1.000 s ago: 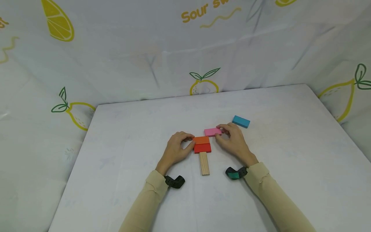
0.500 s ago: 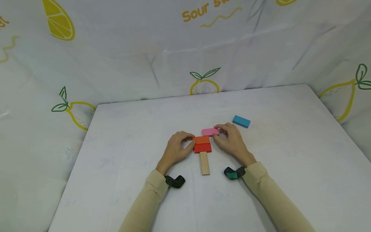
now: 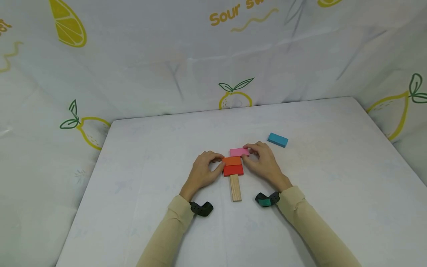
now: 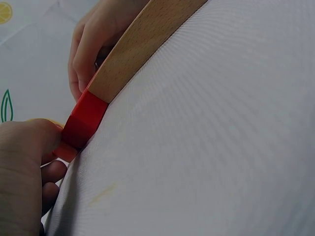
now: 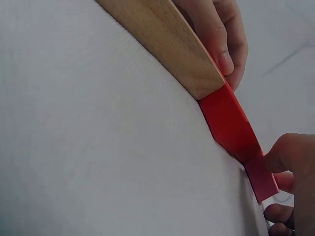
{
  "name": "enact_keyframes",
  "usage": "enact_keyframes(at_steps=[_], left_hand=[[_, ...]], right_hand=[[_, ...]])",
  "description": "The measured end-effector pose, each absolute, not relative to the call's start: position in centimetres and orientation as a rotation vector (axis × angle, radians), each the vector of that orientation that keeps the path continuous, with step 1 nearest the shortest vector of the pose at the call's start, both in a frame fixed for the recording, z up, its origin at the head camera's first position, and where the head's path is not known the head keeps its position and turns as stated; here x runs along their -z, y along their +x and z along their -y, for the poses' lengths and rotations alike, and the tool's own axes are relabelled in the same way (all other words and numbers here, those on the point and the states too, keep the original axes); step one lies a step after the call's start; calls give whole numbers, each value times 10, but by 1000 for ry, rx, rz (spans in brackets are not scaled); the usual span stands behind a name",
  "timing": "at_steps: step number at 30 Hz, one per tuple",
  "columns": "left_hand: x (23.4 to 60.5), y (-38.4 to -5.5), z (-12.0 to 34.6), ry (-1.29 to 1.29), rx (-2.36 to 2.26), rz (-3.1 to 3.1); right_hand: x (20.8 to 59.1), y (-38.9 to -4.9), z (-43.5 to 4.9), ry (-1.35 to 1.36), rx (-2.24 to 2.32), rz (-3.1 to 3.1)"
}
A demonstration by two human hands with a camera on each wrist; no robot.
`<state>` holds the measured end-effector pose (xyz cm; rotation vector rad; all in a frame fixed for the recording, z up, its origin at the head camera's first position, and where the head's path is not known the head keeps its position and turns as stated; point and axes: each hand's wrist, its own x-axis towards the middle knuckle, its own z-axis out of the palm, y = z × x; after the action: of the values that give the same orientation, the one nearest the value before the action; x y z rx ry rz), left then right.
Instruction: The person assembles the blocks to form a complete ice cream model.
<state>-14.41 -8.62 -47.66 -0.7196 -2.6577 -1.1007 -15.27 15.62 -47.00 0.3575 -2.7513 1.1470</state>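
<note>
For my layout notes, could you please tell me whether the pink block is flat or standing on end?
Flat: the head view shows the pink block broad face up, the right hand pinching one end.

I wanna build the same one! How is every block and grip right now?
Red block: flat, crosswise.
Orange block: flat, against the red block.
Wooden block: flat, lengthwise, end against the red block.
Pink block: crosswise, pinched at its right end.
Blue block: flat, slanted, apart from the others.
Left grip: pinching the orange block.
Right grip: pinching the pink block.
</note>
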Motion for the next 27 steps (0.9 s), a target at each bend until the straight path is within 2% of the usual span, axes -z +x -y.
enact_keyframes(at_steps=[21,27], left_hand=[[476,-145,87,-706,1118,2686],[477,-144,86,-699,1109,2675]], right_hand=[[469,-153,-153,385,-1143,2778],[470,-153,-154,303,-1225,2759]])
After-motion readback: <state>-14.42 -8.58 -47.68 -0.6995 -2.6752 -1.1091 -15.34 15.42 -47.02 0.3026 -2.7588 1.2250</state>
